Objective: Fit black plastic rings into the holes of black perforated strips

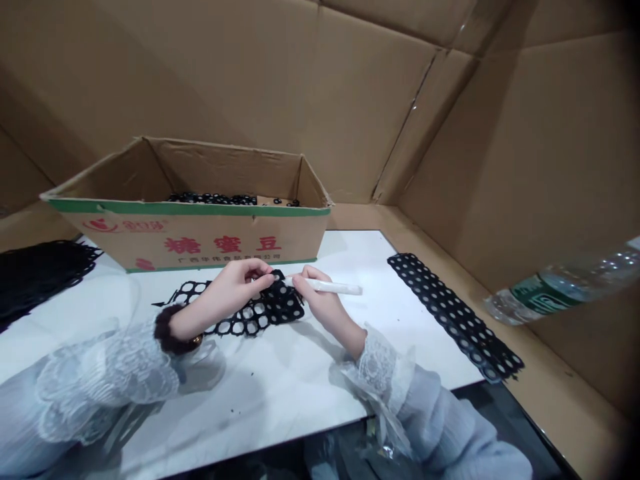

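Observation:
A black sheet with rows of round holes (pixel 287 307) lies on the white table in front of me, part of it folded or raised near my fingers. My left hand (pixel 240 283) pinches the upper edge of this sheet between thumb and fingers. In my right hand (pixel 320 300) is a slim white pen-like tool (pixel 343 288), gripped like a pencil. Its tip meets the sheet right beside my left fingertips, and the fingers hide the exact contact. The left part of the sheet lies flat, partly behind my left wrist.
Behind my hands stands an open cardboard box (pixel 150 233) with black perforated pieces (pixel 215 199) inside. Another perforated strip (pixel 450 310) lies at the table's right edge. A clear plastic bottle (pixel 555 290) is at far right. Black stringy material (pixel 43 277) lies at left. Cardboard walls surround the table (pixel 280 407).

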A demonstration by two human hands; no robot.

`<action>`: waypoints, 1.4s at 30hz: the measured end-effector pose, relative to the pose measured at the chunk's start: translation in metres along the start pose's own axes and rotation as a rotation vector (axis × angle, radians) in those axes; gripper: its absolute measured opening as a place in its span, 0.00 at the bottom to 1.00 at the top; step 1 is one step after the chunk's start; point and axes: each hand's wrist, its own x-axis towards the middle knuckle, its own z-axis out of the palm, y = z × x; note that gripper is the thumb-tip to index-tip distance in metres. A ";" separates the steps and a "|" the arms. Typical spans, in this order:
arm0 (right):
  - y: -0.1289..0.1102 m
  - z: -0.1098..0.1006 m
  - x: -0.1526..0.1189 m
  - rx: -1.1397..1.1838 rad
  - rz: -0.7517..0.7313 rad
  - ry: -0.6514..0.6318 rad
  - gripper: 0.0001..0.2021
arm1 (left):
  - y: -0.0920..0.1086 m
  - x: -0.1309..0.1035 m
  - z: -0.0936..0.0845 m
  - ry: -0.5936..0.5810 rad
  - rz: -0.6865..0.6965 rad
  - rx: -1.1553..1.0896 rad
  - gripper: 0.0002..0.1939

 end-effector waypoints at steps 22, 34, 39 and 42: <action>-0.007 -0.002 -0.002 -0.083 -0.017 -0.055 0.17 | 0.004 -0.005 0.003 -0.045 -0.071 -0.171 0.19; -0.008 0.000 -0.004 -0.057 -0.016 -0.011 0.16 | 0.003 -0.007 0.002 -0.047 -0.064 -0.168 0.16; -0.009 0.008 -0.007 -0.180 -0.009 -0.022 0.14 | 0.001 -0.008 0.010 -0.001 -0.009 -0.117 0.16; -0.007 0.011 -0.008 -0.230 -0.017 0.006 0.13 | -0.006 -0.008 0.012 -0.015 0.009 -0.142 0.16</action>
